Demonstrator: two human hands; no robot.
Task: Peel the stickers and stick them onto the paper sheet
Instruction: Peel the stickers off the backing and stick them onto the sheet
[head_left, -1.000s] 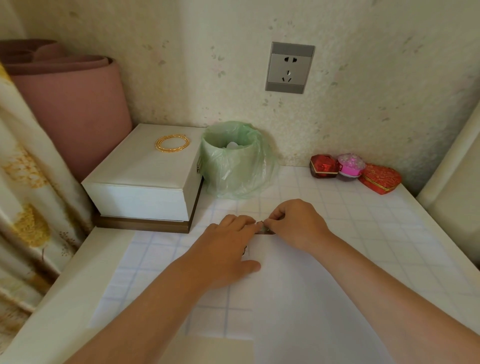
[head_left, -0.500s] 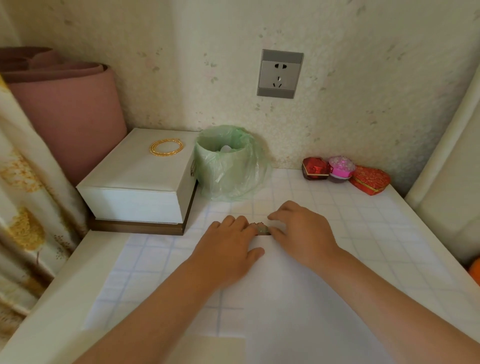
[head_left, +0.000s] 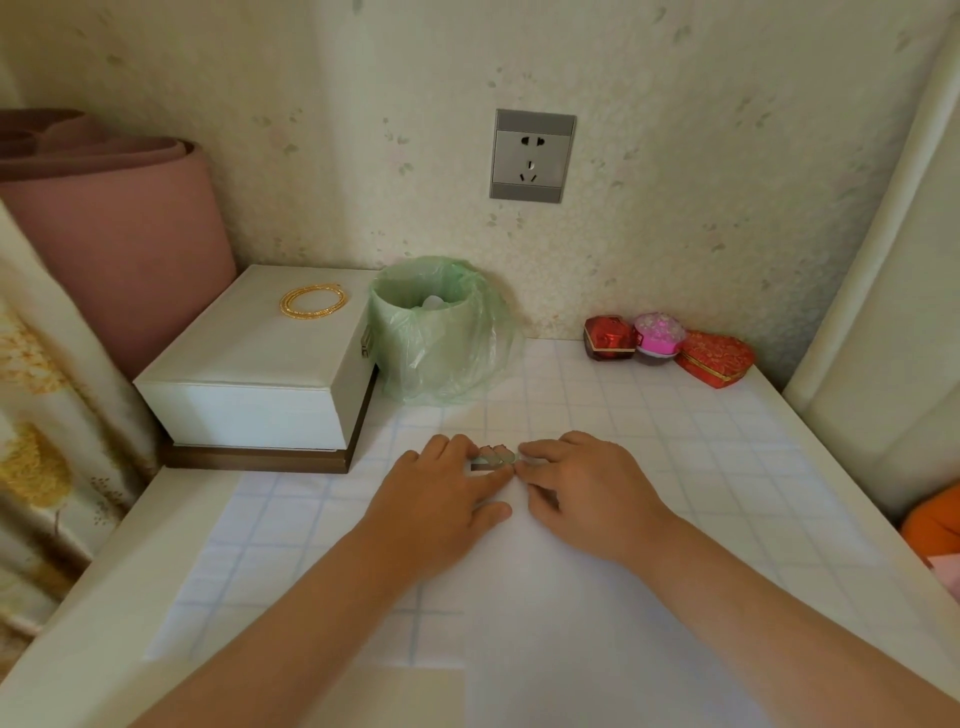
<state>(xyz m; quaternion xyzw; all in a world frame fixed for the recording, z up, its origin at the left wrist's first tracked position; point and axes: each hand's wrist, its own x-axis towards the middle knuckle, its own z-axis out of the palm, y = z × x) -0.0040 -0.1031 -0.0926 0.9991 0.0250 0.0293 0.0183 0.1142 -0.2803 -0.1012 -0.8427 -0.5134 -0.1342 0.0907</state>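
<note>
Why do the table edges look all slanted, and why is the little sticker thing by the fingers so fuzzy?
Head view: the wide-angle lens splays the table edges; soft light leaves only faint shadows under the left hand and right hand; the paper sheet looks washed-out white; the sticker strip is tiny and slightly blurred.

Views: one. Head camera, wide-angle, worn by the person. Faces forward and down across the table (head_left: 104, 597) to the wall (head_left: 675, 234) and its socket (head_left: 532, 155). Close range: left hand (head_left: 441, 493) and right hand (head_left: 587, 488) sit mid-frame, within arm's reach
</note>
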